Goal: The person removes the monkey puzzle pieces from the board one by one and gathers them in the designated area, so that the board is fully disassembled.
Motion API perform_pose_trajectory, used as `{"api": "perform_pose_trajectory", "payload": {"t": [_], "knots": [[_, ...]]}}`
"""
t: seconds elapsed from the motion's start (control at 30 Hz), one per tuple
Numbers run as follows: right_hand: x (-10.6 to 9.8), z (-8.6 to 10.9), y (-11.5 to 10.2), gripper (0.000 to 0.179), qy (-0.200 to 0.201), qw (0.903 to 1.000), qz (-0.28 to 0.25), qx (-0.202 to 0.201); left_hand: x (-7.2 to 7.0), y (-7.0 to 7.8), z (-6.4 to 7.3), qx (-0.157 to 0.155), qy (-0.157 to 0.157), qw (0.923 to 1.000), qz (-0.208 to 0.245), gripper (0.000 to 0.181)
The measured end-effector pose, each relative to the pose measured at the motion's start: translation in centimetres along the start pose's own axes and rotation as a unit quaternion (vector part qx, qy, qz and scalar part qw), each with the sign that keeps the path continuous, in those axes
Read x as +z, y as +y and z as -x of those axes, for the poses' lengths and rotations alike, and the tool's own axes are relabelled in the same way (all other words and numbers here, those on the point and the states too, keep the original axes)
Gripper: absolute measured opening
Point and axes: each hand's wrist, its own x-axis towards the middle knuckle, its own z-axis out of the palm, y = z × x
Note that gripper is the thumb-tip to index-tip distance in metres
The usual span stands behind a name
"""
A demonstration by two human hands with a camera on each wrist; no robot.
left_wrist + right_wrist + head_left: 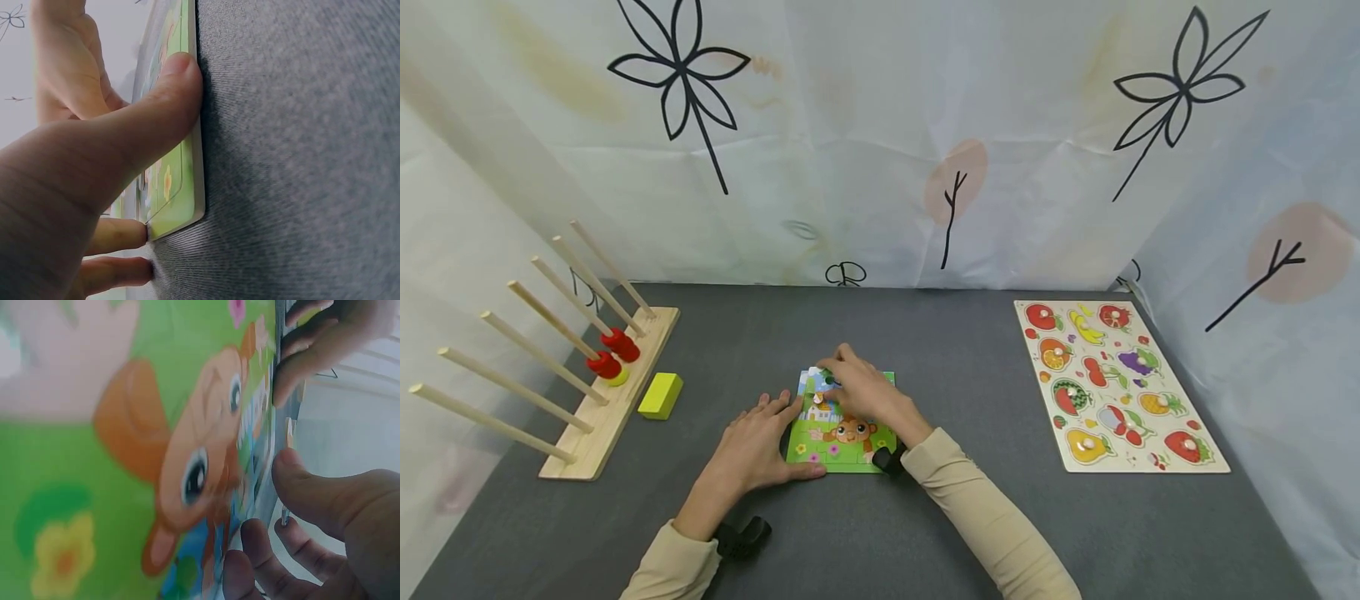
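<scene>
A green jigsaw puzzle board (850,460) with a cartoon monkey lies flat on the table. My left hand (751,448) rests around its near left corner. In the left wrist view, the thumb (181,78) presses the near edge, while fingertips touch the left side and the cloth. Over the board's far part, my right hand (867,393) has its fingers bent. In the right wrist view, it pinches a thin puzzle piece (285,516), seen nearly edge-on, between thumb and fingertip. The piece's picture is mostly hidden, and the right hand covers part of the board's far side.
To the left stands a wooden peg rack (587,421) with red and yellow beads on some pegs. A yellow block (660,396) lies beside it. A fruit puzzle board (1123,387) lies at the right on the grey table (955,358). Printed cloth walls border the table.
</scene>
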Motion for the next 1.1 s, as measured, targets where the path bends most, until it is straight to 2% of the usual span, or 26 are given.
{"api": "perform_pose_trajectory", "payload": {"t": [0.5, 0.77, 1.1], "knots": [[-3.5, 1.4, 3.1, 0.047, 0.025, 0.9996, 0.004, 0.007, 0.1, 0.2, 0.1, -0.006, 0.008, 0.9999, 0.008, 0.111], [-5.2, 2.4, 5.3, 0.048, 0.033, 0.9992, 0.019, 0.014, 0.2, 0.1, 0.3, 0.009, 0.011, 0.9998, 0.012, 0.103], [-6.0, 3.5, 7.5, 0.046, 0.040, 0.9985, 0.027, 0.027, 0.3, 0.0, 0.1, 0.012, 0.008, 0.9995, 0.029, 0.103]]}}
